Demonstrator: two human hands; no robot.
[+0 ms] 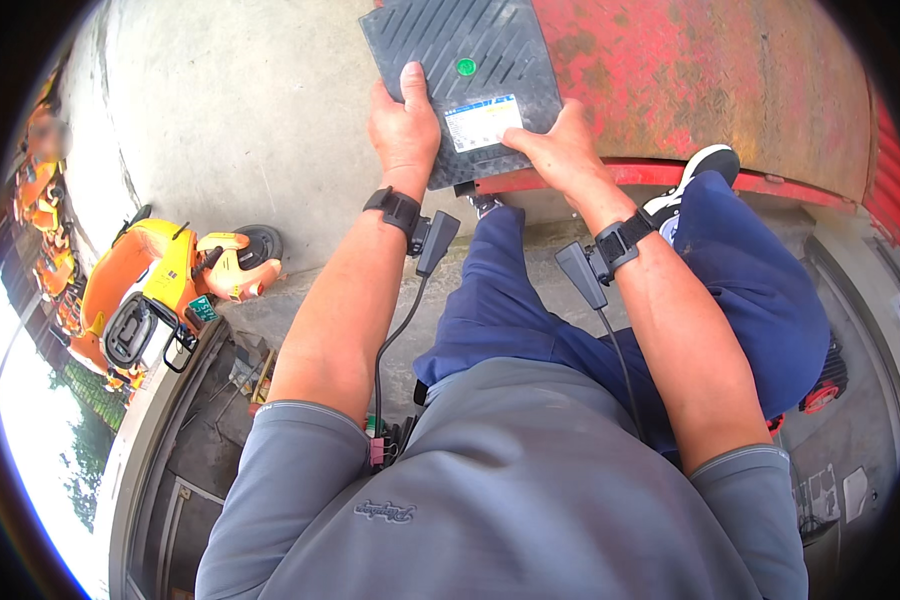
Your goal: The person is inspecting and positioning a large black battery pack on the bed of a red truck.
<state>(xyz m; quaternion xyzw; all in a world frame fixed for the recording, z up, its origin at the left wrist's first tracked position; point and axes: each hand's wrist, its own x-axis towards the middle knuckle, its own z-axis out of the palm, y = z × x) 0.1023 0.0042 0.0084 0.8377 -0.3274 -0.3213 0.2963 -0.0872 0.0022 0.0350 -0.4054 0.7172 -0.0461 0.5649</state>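
Observation:
I hold a flat dark grey plastic case (487,75) out in front of me with both hands. Slanted ribs cover its upper part, which runs past the top of the picture. A round green sticker (466,67) sits near its middle, and a white and blue printed label (483,123) lies below that. My left hand (405,124) grips the left edge, thumb flat on the face. From the right edge my right hand (559,146) holds it, thumb at the label's lower corner. My fingers behind the case are hidden.
A worn red metal ramp (690,90) with a raised red edge lies ahead right. Concrete ground (232,97) stretches ahead left. A yellow and orange scooter (157,262) stands at left, with several orange scooters (49,210) beyond. Cables (381,352) hang from my wrist-strapped devices.

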